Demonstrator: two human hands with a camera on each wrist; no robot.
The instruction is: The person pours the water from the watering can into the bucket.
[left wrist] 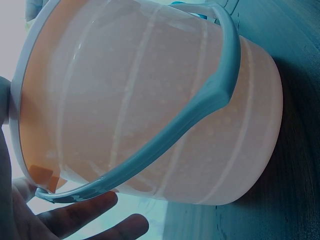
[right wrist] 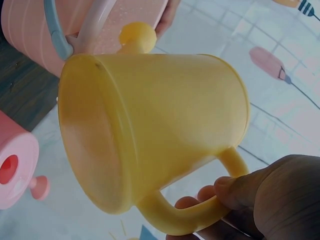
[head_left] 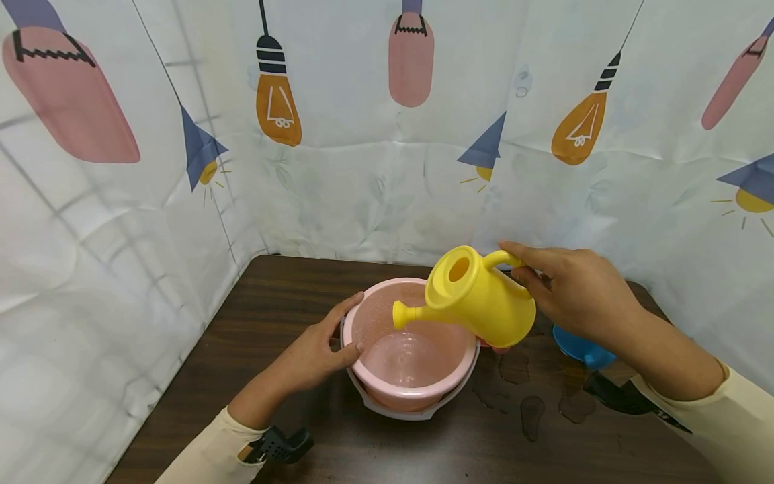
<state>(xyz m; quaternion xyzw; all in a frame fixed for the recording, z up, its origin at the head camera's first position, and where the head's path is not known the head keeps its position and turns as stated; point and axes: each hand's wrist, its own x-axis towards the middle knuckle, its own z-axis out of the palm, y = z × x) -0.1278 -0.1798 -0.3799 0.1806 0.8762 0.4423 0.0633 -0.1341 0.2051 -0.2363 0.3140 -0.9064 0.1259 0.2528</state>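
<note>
A pink bucket (head_left: pixel 365 363) stands upright on the table, with a little clear water at its bottom. Its handle (left wrist: pixel 165 140) hangs down against the outside wall. My left hand (head_left: pixel 311 353) grips the bucket's left rim, thumb over the edge and fingers along the outer side. Over the bucket's right side, a yellow watering can (head_left: pixel 490 302) is tilted with its spout above the opening. My right hand (head_left: pixel 574 286) holds that can by its handle (right wrist: pixel 185 220), fingers curled round it. No stream from the spout can be made out.
Behind the yellow can is a pink watering can (right wrist: pixel 17 155), mostly hidden in the head view. A blue plastic vessel (head_left: pixel 580 346) sits under my right forearm, partly covered. Water puddles (head_left: pixel 532 417) lie on the dark wooden table (head_left: pixel 272 296). A patterned curtain (head_left: pixel 363 195) hangs behind.
</note>
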